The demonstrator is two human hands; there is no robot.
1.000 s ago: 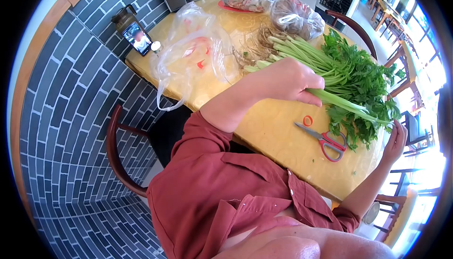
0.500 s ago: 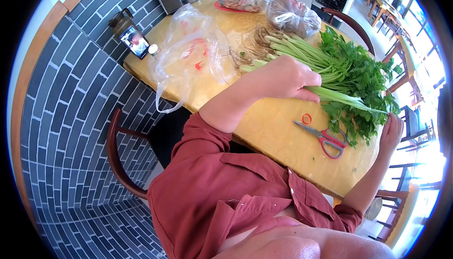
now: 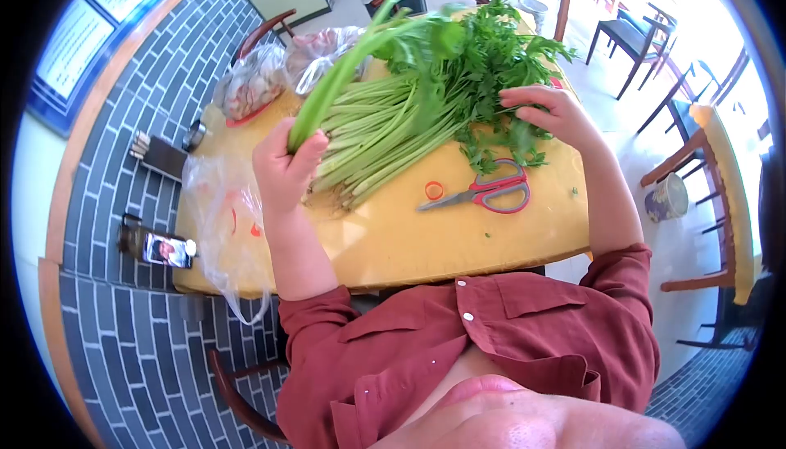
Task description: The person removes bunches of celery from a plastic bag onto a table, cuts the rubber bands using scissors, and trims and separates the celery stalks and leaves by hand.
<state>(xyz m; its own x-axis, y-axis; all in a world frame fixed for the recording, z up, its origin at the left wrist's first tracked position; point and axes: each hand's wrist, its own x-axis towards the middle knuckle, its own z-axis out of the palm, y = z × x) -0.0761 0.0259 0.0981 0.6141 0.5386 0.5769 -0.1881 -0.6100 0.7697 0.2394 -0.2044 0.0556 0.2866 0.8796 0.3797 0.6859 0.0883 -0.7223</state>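
Note:
My left hand (image 3: 282, 162) is closed around the lower end of a celery stalk (image 3: 332, 81), which tilts up with its leafy top blurred over the pile. My right hand (image 3: 553, 113) has its fingers apart beside the celery leaves (image 3: 508, 64), with nothing visibly held. Between my hands, a heap of celery (image 3: 393, 126) lies on the yellow-covered table (image 3: 409, 244), root ends toward my left. In front of the heap rest red-and-grey scissors (image 3: 495, 193), slightly spread, and a small orange-red ring (image 3: 434, 191).
A clear plastic bag (image 3: 225, 220) sprawls at the left edge. Two filled plastic bags (image 3: 250, 85) sit at the back left. A phone (image 3: 168, 250) leans by the brick wall, near a chopstick holder (image 3: 161, 157). Chairs (image 3: 630, 44) and another table stand to the right.
My left hand has swung the stalk from lying sideways to pointing up. My right hand has let go of its leafy end. The camera view has turned.

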